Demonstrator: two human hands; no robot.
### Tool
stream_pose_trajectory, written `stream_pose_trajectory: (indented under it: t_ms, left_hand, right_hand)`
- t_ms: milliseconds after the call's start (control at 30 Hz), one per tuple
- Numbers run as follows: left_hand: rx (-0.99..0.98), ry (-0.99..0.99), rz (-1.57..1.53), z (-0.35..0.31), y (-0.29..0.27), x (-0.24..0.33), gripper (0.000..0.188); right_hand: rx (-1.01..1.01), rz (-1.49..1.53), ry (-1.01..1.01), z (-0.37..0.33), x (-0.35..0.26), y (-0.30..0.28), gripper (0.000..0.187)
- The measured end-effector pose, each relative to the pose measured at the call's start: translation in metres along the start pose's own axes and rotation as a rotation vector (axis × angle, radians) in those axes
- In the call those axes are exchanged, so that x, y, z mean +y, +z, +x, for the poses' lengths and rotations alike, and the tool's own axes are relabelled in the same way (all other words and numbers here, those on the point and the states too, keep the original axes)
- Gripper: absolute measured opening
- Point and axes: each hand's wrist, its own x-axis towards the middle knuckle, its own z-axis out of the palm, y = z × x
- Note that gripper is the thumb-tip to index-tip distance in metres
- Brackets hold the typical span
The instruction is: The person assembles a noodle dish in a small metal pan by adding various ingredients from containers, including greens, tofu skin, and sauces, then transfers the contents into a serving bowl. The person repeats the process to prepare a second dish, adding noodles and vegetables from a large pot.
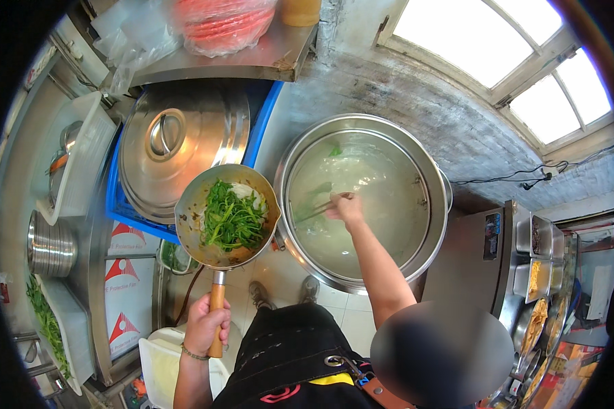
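My left hand (pixel 208 320) is wrapped round the wooden handle of a saucepan (pixel 187 210), held level beside a large round steel pot (pixel 441 235). Chopped leafy greens (pixel 228 217) fill the saucepan, over pale noodles (pixel 247 192) showing at the far side. Cloudy liquid (pixel 382 218) stands in the big pot, with a bit of green leaf (pixel 335 151) near its far rim. Just above that liquid, my right hand (pixel 346 208) is closed on chopsticks (pixel 312 214), whose tips point left toward blurred green strands in the liquid.
Behind the saucepan, a steel lid (pixel 215 123) rests on a blue crate (pixel 269 112). A steel shelf (pixel 252 71) overhangs it. Left stand a stack of steel plates (pixel 51 245) and a white tub of greens (pixel 75 310). Several steel food trays (pixel 533 235) line the right. A blurred patch hides the lower right.
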Motion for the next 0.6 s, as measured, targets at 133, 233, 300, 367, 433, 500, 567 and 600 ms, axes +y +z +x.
stream_pose_trajectory:
  t_ms: [133, 233, 300, 367, 433, 500, 567, 600]
  left_hand:
    - [-0.011, -0.001, -0.007, -0.001, -0.001, -0.001, 0.013]
    - [-0.019, 0.002, 0.0, 0.0, -0.006, -0.003, 0.013]
    - [-0.03, 0.005, 0.012, 0.002, -0.007, -0.002, 0.013]
    - [-0.047, 0.007, 0.033, 0.005, -0.005, 0.001, 0.013]
    - [-0.066, -0.002, 0.058, 0.01, -0.002, 0.003, 0.013]
    - [-0.086, -0.002, 0.079, 0.016, 0.002, 0.005, 0.013]
    - [-0.111, 0.002, 0.094, 0.022, 0.005, 0.005, 0.013]
    - [-0.12, 0.003, 0.105, 0.024, 0.007, 0.006, 0.013]
  right_hand:
    - [0.135, 0.166, -0.007, -0.007, 0.017, -0.015, 0.025]
    - [0.146, 0.318, 0.003, -0.02, 0.009, -0.045, 0.027]
    - [0.12, 0.379, -0.045, -0.036, -0.006, -0.061, 0.028]
    - [0.091, 0.41, -0.134, -0.049, -0.03, -0.077, 0.028]
    - [0.065, 0.358, -0.206, -0.071, -0.069, -0.092, 0.031]
    - [0.069, 0.317, -0.294, -0.092, -0.108, -0.104, 0.03]
    - [0.079, 0.297, -0.402, -0.119, -0.152, -0.109, 0.031]
    - [0.074, 0.284, -0.439, -0.133, -0.173, -0.113, 0.032]
